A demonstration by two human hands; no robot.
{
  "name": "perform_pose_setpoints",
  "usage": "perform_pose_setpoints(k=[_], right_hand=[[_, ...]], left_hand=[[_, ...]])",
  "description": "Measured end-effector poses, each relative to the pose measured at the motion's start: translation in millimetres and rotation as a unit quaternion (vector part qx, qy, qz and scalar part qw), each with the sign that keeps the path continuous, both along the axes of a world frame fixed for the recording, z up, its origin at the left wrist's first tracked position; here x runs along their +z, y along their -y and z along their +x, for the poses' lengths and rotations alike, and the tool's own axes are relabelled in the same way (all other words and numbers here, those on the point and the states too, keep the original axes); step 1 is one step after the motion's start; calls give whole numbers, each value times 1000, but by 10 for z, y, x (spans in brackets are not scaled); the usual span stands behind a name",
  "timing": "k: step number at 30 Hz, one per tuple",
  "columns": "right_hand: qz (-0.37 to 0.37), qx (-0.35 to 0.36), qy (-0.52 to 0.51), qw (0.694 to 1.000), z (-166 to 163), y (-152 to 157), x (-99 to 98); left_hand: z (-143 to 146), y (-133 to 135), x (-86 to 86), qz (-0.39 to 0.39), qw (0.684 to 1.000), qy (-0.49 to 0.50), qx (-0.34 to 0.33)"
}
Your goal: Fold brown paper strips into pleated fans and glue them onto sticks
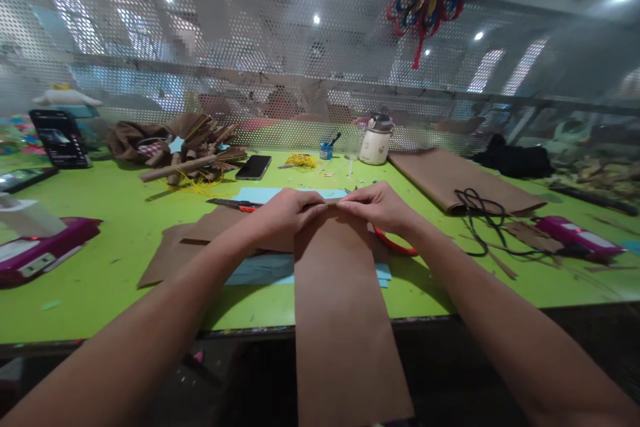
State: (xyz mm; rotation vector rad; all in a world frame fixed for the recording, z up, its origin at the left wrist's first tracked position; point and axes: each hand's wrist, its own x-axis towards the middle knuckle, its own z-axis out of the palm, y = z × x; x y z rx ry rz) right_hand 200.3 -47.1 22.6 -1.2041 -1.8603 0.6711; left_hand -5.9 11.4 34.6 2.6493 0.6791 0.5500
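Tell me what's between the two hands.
In the head view, the far edge of the brown paper strip lies between the left hand and right hand.

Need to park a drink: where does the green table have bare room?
Mostly bare, bar tiny scraps: green table between the left purple power strip and brown sheets, and a front-edge patch between the right forearm and right purple power strip. Crowded: the middle, where left hand and right hand hold a brown strip above blue sheets.
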Motion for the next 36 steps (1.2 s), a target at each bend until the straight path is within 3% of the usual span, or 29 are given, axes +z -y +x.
perform_pose_setpoints(k=[9, 15, 20, 29, 36], right_hand=[[-24, -4, -24, 999, 19, -10, -18], [-45, 18, 44, 998, 38, 7, 12], [5, 14, 78, 997, 31, 23, 31], [75, -15, 82, 994, 64, 17, 86], [8, -25, 10, 1000, 134, 44, 135]], left_hand=[[-36, -59, 41, -44, 998, -49, -16], [-45, -6, 4, 34, 999, -26, -10], [-39, -5, 12, 54, 998, -30, -10], [-73, -15, 72, -11, 999, -38, 3], [-78, 93, 179, -152, 986, -39, -48]])
